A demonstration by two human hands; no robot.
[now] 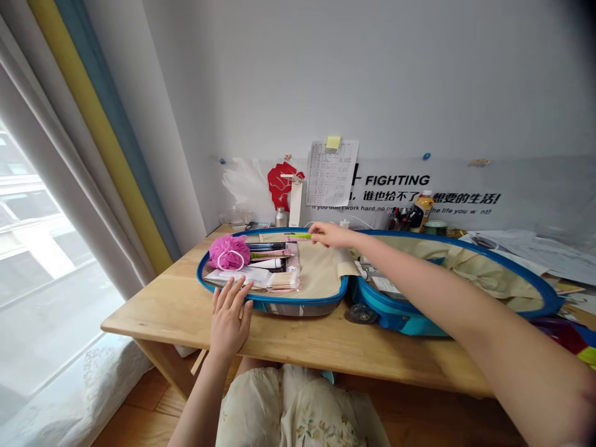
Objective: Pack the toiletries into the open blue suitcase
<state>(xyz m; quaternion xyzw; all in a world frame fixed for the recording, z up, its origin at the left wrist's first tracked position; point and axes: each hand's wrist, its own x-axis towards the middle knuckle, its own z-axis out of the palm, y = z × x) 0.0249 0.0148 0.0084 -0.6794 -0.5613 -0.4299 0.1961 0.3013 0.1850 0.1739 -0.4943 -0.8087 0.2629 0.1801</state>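
An open blue-rimmed suitcase [347, 292] lies flat on the wooden table [153, 313], its two halves side by side. My left hand [228, 316] rests with spread fingers on the near rim of the left half. My right hand [329, 234] reaches over the far rim, its fingertips pinching a slim green stick [300, 236]. In the left half lie a pink mesh bath pouf [228, 252], several dark and white tubes [265, 254], and a packet of cotton swabs [283, 280]. A beige cloth flap [316, 270] covers part of that half.
Loose papers [526, 251] lie on the table at the right, and a yellow-capped bottle [423, 208] and pens stand behind the suitcase. A white lamp [294, 202] stands at the back. A curtain [93, 167] and window are at the left, and a wall sheet [330, 172] hangs behind.
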